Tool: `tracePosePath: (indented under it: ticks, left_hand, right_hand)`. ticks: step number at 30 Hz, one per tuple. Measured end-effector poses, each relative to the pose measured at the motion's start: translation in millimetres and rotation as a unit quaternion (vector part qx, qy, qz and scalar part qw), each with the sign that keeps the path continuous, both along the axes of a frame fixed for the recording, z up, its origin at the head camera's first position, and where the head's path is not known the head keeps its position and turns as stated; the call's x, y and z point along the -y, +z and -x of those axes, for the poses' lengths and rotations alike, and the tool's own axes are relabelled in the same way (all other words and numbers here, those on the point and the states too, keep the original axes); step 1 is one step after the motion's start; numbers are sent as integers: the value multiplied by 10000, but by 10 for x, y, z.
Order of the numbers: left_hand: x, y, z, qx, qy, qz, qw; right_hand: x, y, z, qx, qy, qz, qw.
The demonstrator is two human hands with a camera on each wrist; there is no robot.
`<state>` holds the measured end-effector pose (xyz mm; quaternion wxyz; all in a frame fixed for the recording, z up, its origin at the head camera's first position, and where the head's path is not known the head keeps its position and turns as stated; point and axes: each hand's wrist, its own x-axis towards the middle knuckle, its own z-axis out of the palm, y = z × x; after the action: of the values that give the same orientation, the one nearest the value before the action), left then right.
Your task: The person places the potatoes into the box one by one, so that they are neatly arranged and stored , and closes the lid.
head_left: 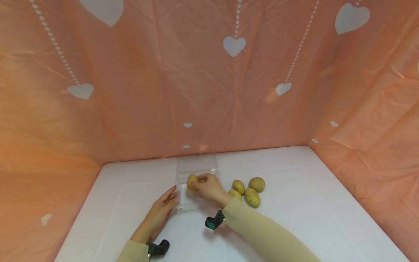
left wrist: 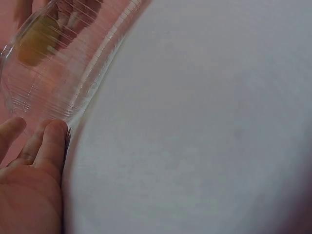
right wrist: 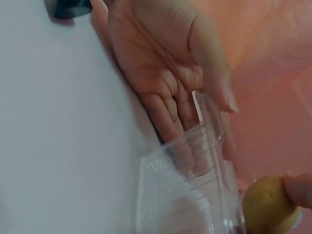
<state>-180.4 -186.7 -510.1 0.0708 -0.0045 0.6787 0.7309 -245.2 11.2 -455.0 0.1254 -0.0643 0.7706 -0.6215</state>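
My right hand (head_left: 212,188) pinches a yellow-brown potato (head_left: 191,182) over a clear plastic clamshell box (head_left: 187,204). In the right wrist view this potato (right wrist: 269,207) shows just beyond the box's rim, with a fingertip on it. Its lid (head_left: 196,163) lies folded back, away from me. The left hand (head_left: 159,211) rests at the left side of the box, its fingers extended. Seen from the left wrist, those fingertips (left wrist: 56,129) are right at the ribbed plastic wall (left wrist: 92,73), through which the held potato (left wrist: 38,41) shows.
Several more potatoes (head_left: 252,197) lie grouped on the white table (head_left: 294,218), right of the box, one partly behind the right wrist. An orange cloth (head_left: 203,91) with pale hearts stands behind and at both sides. Black wrist cameras (head_left: 214,220) hang by both wrists.
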Motion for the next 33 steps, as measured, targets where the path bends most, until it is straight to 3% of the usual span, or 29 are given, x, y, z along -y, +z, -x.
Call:
tracePosePath:
  ticks: [9, 16, 19, 26, 33]
  left_hand:
    - [-1, 3, -29, -31, 10, 78, 10000]
    - [-3, 13, -16, 4, -3, -19, 10000]
    - [-12, 21, -9, -22, -17, -6, 10000]
    - [-9, 15, -6, -7, 9, 37, 10000]
    - [4, -6, -4, 28, 18, 31, 10000]
  right_hand:
    - [63, -107, 58, -320, 148, -1122, 9931]
    - [89, -126, 60, -497, 195, -1540, 9866]
    - [85, -87, 44, -701, 291, -1794, 9808]
    - [68, -3, 16, -1074, 625, -2690, 9551]
    - [134, -39, 18, -1139, 572, -2783, 9520]
